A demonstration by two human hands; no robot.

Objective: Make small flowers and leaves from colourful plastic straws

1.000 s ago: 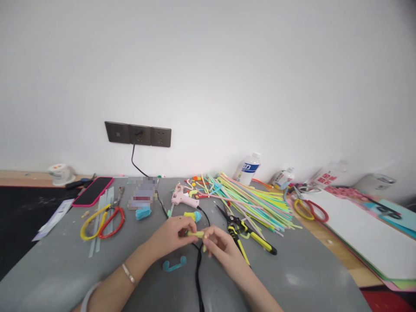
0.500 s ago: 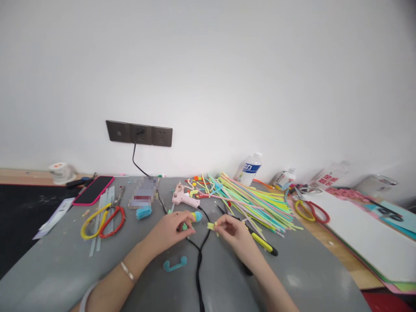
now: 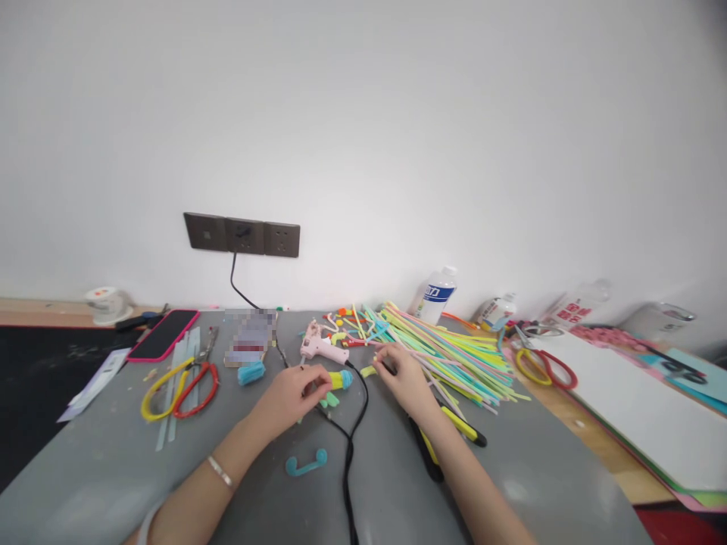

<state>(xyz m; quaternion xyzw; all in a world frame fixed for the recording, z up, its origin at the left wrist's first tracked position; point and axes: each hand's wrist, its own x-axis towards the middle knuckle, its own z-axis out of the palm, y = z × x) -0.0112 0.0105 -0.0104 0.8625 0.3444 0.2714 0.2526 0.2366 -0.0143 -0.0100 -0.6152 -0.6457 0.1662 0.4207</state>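
Note:
My left hand is closed, thumb and fingers pinched around a small yellow figure with a blue end, which looks made of pipe cleaner. Just below its fingertips are light-green fuzzy pieces. My right hand has its fingers curled in, with a short pale-yellow pipe-cleaner piece at the fingertips. Under that hand lie pliers with yellow-and-black handles, partly covered by the wrist. A blue bar with coiled ends rests on the grey table nearer to me.
A pink glue gun with its black cord lies beyond my hands. Many coloured pipe cleaners spread to the right. Red-and-yellow-handled pliers, a blue bundle and a pink-cased phone are left; a bottle stands behind.
My right hand has moved away from me, the pale-yellow piece shifting with it, and uncovers more of the pliers' handles. My left hand has drawn slightly left, showing more of the yellow figure.

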